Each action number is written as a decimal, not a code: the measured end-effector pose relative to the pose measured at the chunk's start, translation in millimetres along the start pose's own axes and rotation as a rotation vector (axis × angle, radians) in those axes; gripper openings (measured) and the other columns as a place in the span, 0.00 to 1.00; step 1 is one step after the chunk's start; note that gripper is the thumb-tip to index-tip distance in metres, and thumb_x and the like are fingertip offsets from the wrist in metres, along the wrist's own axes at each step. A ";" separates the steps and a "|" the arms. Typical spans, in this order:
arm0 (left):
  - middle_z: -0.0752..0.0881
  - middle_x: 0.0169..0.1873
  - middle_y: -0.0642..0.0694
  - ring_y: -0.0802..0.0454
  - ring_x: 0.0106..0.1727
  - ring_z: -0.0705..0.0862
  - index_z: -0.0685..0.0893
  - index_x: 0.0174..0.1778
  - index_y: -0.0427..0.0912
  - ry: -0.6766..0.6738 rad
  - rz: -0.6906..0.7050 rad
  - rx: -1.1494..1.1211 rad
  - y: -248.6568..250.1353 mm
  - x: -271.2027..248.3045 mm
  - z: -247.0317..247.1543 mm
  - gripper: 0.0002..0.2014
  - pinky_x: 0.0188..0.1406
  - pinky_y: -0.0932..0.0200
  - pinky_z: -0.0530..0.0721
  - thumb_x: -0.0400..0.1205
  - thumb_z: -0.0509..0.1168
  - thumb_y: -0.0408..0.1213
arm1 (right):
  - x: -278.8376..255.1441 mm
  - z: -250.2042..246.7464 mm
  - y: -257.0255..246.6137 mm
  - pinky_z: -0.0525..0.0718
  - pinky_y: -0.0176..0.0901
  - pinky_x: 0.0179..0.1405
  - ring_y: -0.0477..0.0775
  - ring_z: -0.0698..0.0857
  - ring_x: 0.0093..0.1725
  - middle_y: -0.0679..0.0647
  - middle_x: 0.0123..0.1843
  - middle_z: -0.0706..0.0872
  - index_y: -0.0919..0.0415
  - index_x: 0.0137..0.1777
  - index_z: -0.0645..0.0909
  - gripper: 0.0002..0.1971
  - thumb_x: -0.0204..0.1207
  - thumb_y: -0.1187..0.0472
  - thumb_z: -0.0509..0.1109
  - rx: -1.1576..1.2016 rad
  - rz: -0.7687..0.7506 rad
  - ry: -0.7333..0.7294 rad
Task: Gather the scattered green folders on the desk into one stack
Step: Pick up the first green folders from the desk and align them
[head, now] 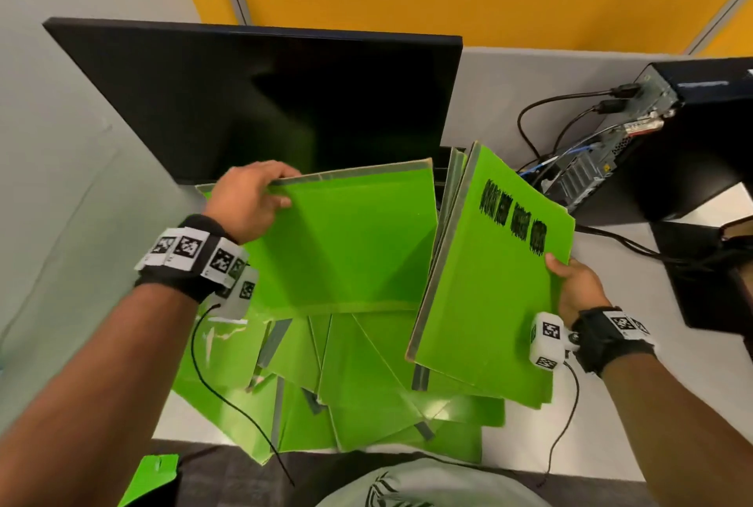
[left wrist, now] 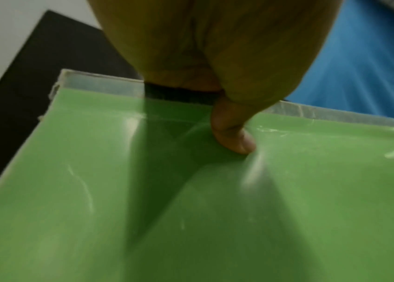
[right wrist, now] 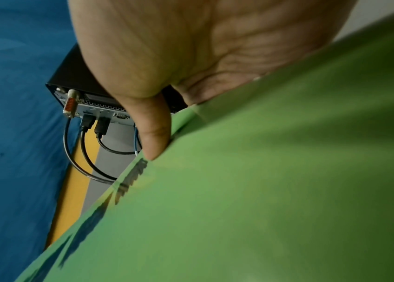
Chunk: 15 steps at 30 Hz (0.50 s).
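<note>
So both hands are busy here. The left hand (head: 248, 201) pinches the top edge of a plain green folder (head: 350, 245), thumb (left wrist: 234, 133) pressed on its glossy, scuffed front with a clear strip along the edge, holding it up in front of the monitor (head: 252, 99). The right hand (head: 578, 286) grips a bundle of folders (head: 497, 282) by the right edge, tilted up, the front one with black scribbled-over text. Below them, loose folders (head: 354, 396) lie fanned and overlapping on the desk (head: 635, 445), some hanging over the near edge. A computer (head: 660, 140) with cables sits to the right.
</note>
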State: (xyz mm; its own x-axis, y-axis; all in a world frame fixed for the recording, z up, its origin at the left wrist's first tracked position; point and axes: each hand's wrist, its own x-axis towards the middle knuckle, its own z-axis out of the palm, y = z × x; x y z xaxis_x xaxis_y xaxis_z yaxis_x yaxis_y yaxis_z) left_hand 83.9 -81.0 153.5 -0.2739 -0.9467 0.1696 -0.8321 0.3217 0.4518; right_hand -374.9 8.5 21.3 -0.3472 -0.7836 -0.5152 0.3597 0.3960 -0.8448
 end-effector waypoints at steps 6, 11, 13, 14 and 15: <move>0.78 0.36 0.75 0.50 0.41 0.80 0.86 0.35 0.52 0.150 0.387 0.024 5.3 -3.3 -37.1 0.20 0.45 0.54 0.76 0.68 0.63 0.18 | 2.8 6.5 -4.3 0.81 0.63 0.59 0.61 0.78 0.72 0.57 0.74 0.78 0.54 0.78 0.68 0.50 0.54 0.45 0.84 0.146 -0.055 -0.086; 0.80 0.40 0.70 0.58 0.42 0.79 0.88 0.35 0.44 0.144 0.390 -0.062 -12.5 -18.2 7.5 0.19 0.50 0.51 0.78 0.68 0.66 0.13 | -7.4 36.1 -9.7 0.81 0.68 0.61 0.66 0.83 0.65 0.64 0.67 0.83 0.63 0.72 0.75 0.46 0.53 0.48 0.84 0.052 -0.066 -0.236; 0.84 0.38 0.57 0.66 0.50 0.79 0.86 0.33 0.46 0.206 0.281 -0.096 -27.4 -34.9 29.9 0.17 0.65 0.45 0.74 0.70 0.69 0.16 | -2.5 40.9 1.9 0.80 0.67 0.65 0.64 0.85 0.63 0.61 0.65 0.86 0.61 0.70 0.78 0.51 0.44 0.44 0.87 -0.024 -0.044 -0.237; 0.85 0.41 0.49 0.68 0.59 0.77 0.86 0.31 0.45 0.276 0.206 -0.106 -34.5 -45.2 38.2 0.14 0.74 0.46 0.68 0.71 0.70 0.19 | 0.8 42.6 9.4 0.77 0.66 0.67 0.63 0.85 0.64 0.59 0.64 0.87 0.59 0.68 0.79 0.50 0.42 0.42 0.87 -0.063 -0.023 -0.244; 0.84 0.48 0.42 0.64 0.69 0.73 0.86 0.30 0.43 0.323 0.126 -0.116 -40.0 -54.2 44.1 0.11 0.78 0.53 0.63 0.71 0.71 0.21 | 5.7 43.3 18.6 0.76 0.66 0.69 0.62 0.85 0.64 0.57 0.63 0.87 0.57 0.67 0.80 0.45 0.46 0.43 0.87 -0.108 -0.002 -0.240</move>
State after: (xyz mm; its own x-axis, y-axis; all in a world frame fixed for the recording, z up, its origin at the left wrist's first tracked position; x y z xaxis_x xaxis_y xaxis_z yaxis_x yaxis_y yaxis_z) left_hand 110.8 -43.4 87.6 -0.1889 -0.8511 0.4897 -0.7365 0.4527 0.5027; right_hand -332.7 -9.3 8.9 -0.1278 -0.8706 -0.4750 0.2602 0.4328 -0.8631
